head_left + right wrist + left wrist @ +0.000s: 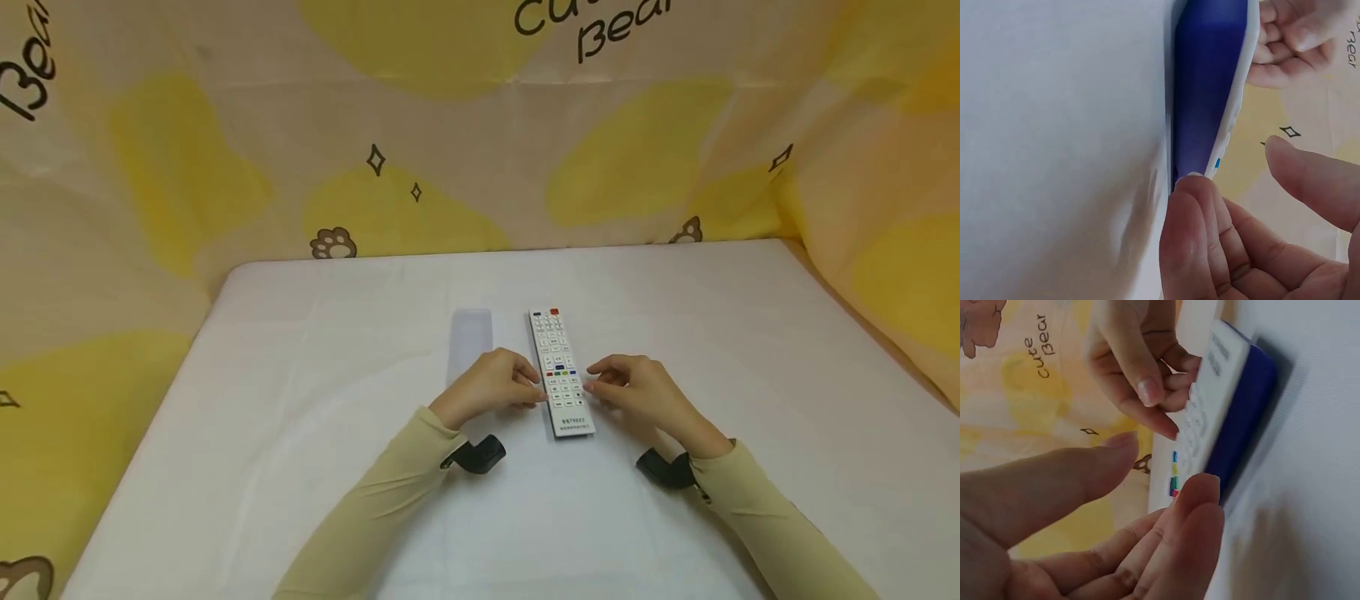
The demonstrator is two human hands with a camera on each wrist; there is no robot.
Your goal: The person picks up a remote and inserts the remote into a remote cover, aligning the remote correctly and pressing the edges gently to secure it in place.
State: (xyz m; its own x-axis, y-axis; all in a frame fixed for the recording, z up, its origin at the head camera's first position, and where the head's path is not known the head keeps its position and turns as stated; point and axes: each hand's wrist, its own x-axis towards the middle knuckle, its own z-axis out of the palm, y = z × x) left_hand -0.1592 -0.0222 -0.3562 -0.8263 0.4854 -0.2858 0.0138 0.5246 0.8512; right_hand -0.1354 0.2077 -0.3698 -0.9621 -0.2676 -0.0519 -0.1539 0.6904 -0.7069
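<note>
A white remote control [561, 372] with dark blue sides lies face up on the white table, its top end pointing away. My left hand [495, 382] is at its left edge; in the left wrist view the fingertips [1200, 494] are right at the side and the thumb stands apart. On the other side my right hand [633, 387] has its fingertips [1192, 187] close against the blue side, thumb raised away from them. Neither hand grips the remote. Left of the remote lies a flat translucent strip [471, 333], its near end hidden behind my left hand.
The tabletop [300, 375] has a white cover and ends at a far edge in front of a patterned yellow cloth [450, 125]. That cloth also hangs along both sides. Black bands with mounts [480, 455] sit at my wrists.
</note>
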